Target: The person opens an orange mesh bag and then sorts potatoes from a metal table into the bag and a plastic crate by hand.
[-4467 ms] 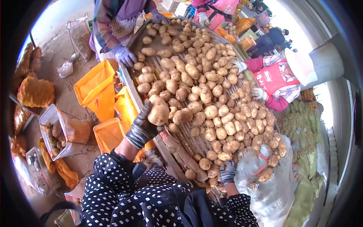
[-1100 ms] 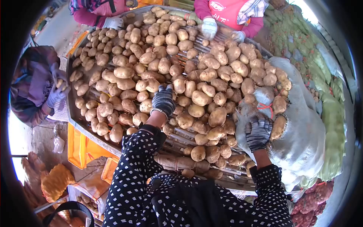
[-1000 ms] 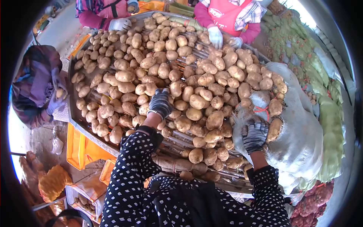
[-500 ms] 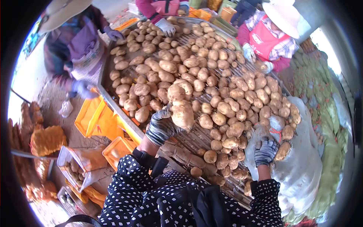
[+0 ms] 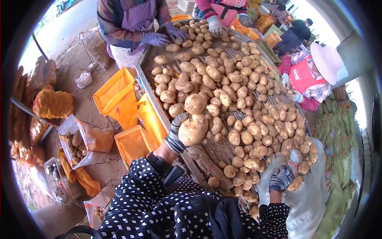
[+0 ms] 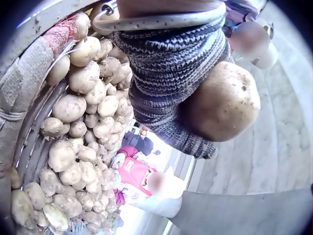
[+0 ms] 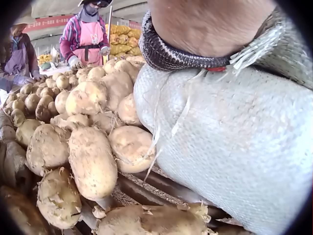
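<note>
Two large potatoes are held in my gloved left hand (image 5: 177, 134): the bigger potato (image 5: 193, 130) lies against the palm and fingers, the other potato (image 5: 195, 104) just beyond it. They are over the near left side of the slatted table. In the left wrist view the striped glove (image 6: 166, 83) curls round one potato (image 6: 225, 103). My gloved right hand (image 5: 281, 178) rests on the white woven sack (image 5: 304, 199), close to a potato (image 5: 295, 183). The right wrist view shows its cuff (image 7: 181, 55) above the sack (image 7: 230, 132); the fingers are hidden there.
Potatoes (image 5: 254, 127) cover much of the table. Orange bags (image 5: 115, 95) and a crate-like bag of potatoes (image 5: 75, 145) stand left of its metal edge (image 5: 153, 104). Three people work round the far sides; green sacks (image 5: 336, 143) lie at right.
My left hand has gone from the heap to the table's left edge, having taken up two potatoes. My right hand stays on the sack. The head view has swung left.
</note>
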Motion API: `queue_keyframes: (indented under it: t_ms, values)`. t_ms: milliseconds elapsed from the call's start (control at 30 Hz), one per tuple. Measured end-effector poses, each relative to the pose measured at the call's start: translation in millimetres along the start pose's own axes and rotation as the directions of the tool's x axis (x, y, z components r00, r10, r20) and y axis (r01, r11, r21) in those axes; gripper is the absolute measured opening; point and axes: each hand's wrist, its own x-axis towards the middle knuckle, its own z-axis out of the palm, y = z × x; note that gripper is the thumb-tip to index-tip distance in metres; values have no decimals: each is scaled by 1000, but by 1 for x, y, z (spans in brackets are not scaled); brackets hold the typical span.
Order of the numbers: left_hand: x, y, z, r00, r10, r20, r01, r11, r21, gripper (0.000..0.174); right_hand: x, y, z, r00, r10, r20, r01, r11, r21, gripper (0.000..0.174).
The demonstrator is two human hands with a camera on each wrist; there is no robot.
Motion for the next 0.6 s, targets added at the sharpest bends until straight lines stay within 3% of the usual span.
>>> queue_keyframes:
  t_ms: [67, 133, 267, 333, 367, 400, 433, 467, 500, 533, 567, 600]
  values:
    - [-7, 11, -9, 1000, 7, -8, -7, 999, 34, 49, -1, 2, -2, 1000, -14, 0, 14, 1000, 26, 33]
    - [-21, 21, 0, 980, 145, -137, -107, 961, 256, 53, -1, 0, -1, 1000, 3, -22, -2, 999, 44, 32]
    - [-56, 63, -39, 921, 238, -309, -203, 969, 140, 44, 1, -6, -9, 999, 32, -14, -30, 993, 112, 30]
    - [-75, 96, -45, 867, 371, -332, -272, 911, 309, 36, 3, -4, -6, 998, 48, 48, -53, 994, 93, 32]
    - [-88, 122, -52, 808, 418, -416, -277, 892, 358, 34, 3, -3, -3, 996, 60, 59, -65, 994, 90, 32]
    - [-93, 147, -51, 637, 558, -531, -346, 823, 450, 37, 3, -2, 0, 1000, 12, 12, -13, 994, 107, 33]
    - [-99, 181, -62, 506, 741, -442, -484, 668, 566, 42, 0, 2, 3, 999, -21, -27, 24, 993, 113, 35]
    - [-108, 210, -53, 558, 781, -281, -462, 574, 676, 50, 1, 3, 4, 1000, -20, 9, 19, 997, 69, 36]
    - [-115, 246, -56, 523, 765, -375, -500, 632, 591, 54, -1, 0, 4, 999, 37, -11, -36, 998, 52, 37]
    - [-125, 267, -65, 422, 907, 2, -82, 37, 996, 56, 0, 0, 4, 993, 88, 84, -89, 996, 14, 39]
    - [-110, 267, -44, 259, 928, -268, -76, 296, 952, 54, -1, 2, 5, 996, 57, 67, -58, 998, 6, 41]
    - [-94, 264, -31, 70, 852, -519, -102, 524, 846, 51, 0, 0, 3, 996, 67, 56, -67, 998, -7, 41]
